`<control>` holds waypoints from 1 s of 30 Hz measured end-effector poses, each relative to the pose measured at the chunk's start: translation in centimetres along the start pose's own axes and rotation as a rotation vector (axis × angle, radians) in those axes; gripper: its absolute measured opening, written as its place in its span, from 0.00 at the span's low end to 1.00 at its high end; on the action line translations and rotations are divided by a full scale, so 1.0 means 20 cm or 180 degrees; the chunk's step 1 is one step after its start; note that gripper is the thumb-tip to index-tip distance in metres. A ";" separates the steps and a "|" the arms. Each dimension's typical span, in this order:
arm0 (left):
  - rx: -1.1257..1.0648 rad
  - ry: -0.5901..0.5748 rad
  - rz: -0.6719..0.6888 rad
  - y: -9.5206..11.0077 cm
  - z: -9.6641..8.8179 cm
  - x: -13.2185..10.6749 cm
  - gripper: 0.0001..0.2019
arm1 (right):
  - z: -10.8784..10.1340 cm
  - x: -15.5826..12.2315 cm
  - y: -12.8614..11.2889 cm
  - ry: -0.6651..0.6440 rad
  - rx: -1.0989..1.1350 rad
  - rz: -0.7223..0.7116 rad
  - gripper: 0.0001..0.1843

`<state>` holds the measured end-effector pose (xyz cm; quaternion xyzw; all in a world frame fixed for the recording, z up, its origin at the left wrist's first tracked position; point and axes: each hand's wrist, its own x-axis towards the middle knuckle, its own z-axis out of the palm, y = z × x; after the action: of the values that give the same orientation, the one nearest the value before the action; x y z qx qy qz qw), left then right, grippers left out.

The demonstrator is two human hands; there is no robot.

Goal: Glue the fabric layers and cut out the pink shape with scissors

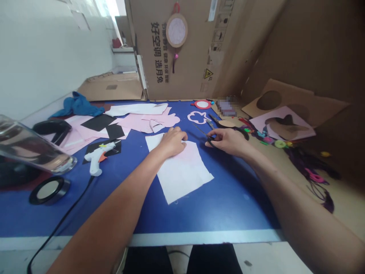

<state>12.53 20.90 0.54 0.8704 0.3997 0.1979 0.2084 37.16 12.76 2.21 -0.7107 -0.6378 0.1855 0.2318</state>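
A white sheet (182,175), which looks like cloth or felt with slightly frayed edges, lies flat on the blue tabletop in front of me. My left hand (173,141) is on its far edge, fingers curled down and closed on the sheet; the fingertips are partly hidden. Just right of the sheet, my right hand (226,141) grips a pair of scissors (203,133) by the handles. Their thin blades point away and to the left, apart from the sheet. Beyond them lies a pink flower-shaped outline (197,117).
On the left are a glue gun (97,158) with a trailing cord, a tape roll (49,190) and a clear tumbler (37,148). Pink scraps (134,123) and black pieces (98,122) lie behind. Cardboard cutouts (296,99) and purple tassels (310,163) are at right.
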 end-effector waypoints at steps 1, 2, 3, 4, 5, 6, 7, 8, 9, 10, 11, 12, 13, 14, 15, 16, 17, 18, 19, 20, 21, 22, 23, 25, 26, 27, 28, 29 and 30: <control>0.0008 -0.0013 -0.0003 0.00 0.00 0.00 0.06 | 0.00 0.00 0.00 0.0000 0.0013 0.0005 0.22; 0.0012 -0.0023 -0.0005 0.00 0.01 0.00 0.07 | 0.00 0.00 0.00 -0.0003 0.0024 0.0008 0.22; 0.0012 -0.0028 -0.0003 0.00 0.01 0.01 0.08 | 0.01 0.00 0.00 0.0002 0.0031 0.0011 0.22; 0.0007 -0.0029 0.0003 0.00 0.00 0.01 0.09 | 0.01 0.00 0.00 0.0012 0.0035 0.0016 0.22; -0.0002 -0.0029 0.0015 0.00 0.00 0.01 0.10 | 0.00 0.00 0.00 0.0026 0.0036 0.0024 0.22; -0.0017 -0.0028 0.0027 0.00 -0.01 0.01 0.11 | 0.00 0.00 0.00 0.0043 0.0035 0.0037 0.22; -0.0039 -0.0029 0.0031 -0.01 -0.01 0.01 0.11 | 0.00 0.00 0.00 0.0060 0.0034 0.0053 0.22; -0.0065 -0.0029 0.0026 -0.01 -0.02 0.01 0.11 | 0.00 0.00 0.01 0.0075 0.0034 0.0070 0.22; -0.0094 -0.0028 0.0012 -0.02 -0.03 0.01 0.10 | 0.00 0.01 0.01 0.0088 0.0035 0.0083 0.23; -0.0117 -0.0029 -0.0008 -0.03 -0.04 0.01 0.09 | 0.00 0.01 0.01 0.0099 0.0037 0.0093 0.23; -0.0132 -0.0032 -0.0026 -0.03 -0.05 0.01 0.08 | 0.00 0.01 0.01 0.0108 0.0039 0.0098 0.23; -0.0131 -0.0035 -0.0034 -0.04 -0.05 0.01 0.08 | 0.00 0.01 0.01 0.0115 0.0042 0.0099 0.23; -0.0114 -0.0037 -0.0029 -0.04 -0.06 0.01 0.08 | 0.00 0.01 0.01 0.0118 0.0047 0.0093 0.23; -0.0086 -0.0036 -0.0015 -0.04 -0.05 0.01 0.08 | 0.00 0.01 0.01 0.0118 0.0055 0.0083 0.23; -0.0052 -0.0033 0.0001 -0.04 -0.05 0.02 0.07 | 0.00 0.01 0.02 0.0115 0.0067 0.0071 0.23; -0.0022 -0.0026 0.0017 -0.04 -0.04 0.02 0.06 | 0.01 0.01 0.02 0.0111 0.0083 0.0057 0.23; 0.0000 -0.0015 0.0028 -0.04 -0.03 0.02 0.05 | 0.01 0.01 0.02 0.0108 0.0101 0.0046 0.23; 0.0009 -0.0004 0.0037 -0.04 -0.02 0.02 0.05 | 0.01 0.01 0.02 0.0114 0.0119 0.0040 0.22; 0.0004 0.0008 0.0044 -0.03 -0.01 0.02 0.06 | 0.01 0.01 0.02 0.0126 0.0139 0.0041 0.22; -0.0012 0.0024 0.0053 -0.03 0.00 0.03 0.07 | 0.01 0.01 0.02 0.0143 0.0160 0.0048 0.21; -0.0041 0.0044 0.0064 -0.03 0.00 0.03 0.08 | 0.01 0.01 0.02 0.0160 0.0187 0.0059 0.21; -0.0081 0.0071 0.0073 -0.03 0.00 0.03 0.09 | 0.01 0.01 0.02 0.0176 0.0224 0.0074 0.21; -0.0134 0.0103 0.0077 -0.03 -0.01 0.02 0.09 | 0.01 0.01 0.02 0.0192 0.0273 0.0089 0.21; -0.0269 0.0190 0.0055 -0.03 -0.03 0.02 0.09 | 0.01 0.01 0.02 0.0221 0.0423 0.0111 0.21; -0.0345 0.0246 0.0034 -0.03 -0.04 0.02 0.09 | 0.01 0.01 0.02 0.0234 0.0528 0.0113 0.22; -0.0419 0.0309 0.0013 -0.03 -0.05 0.03 0.08 | 0.01 0.01 0.01 0.0241 0.0648 0.0108 0.22; -0.0489 0.0379 -0.0004 -0.03 -0.07 0.03 0.08 | 0.01 0.01 0.01 0.0243 0.0770 0.0097 0.23; -0.0556 0.0450 -0.0010 -0.03 -0.09 0.03 0.08 | 0.01 0.01 0.01 0.0241 0.0878 0.0082 0.23; -0.0617 0.0522 -0.0006 -0.03 -0.10 0.03 0.08 | 0.01 0.01 0.01 0.0230 0.0986 0.0073 0.24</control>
<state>11.49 22.19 2.04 0.8267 0.3953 0.3060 0.2584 37.33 13.02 1.93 -0.6799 -0.5846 0.2585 0.3592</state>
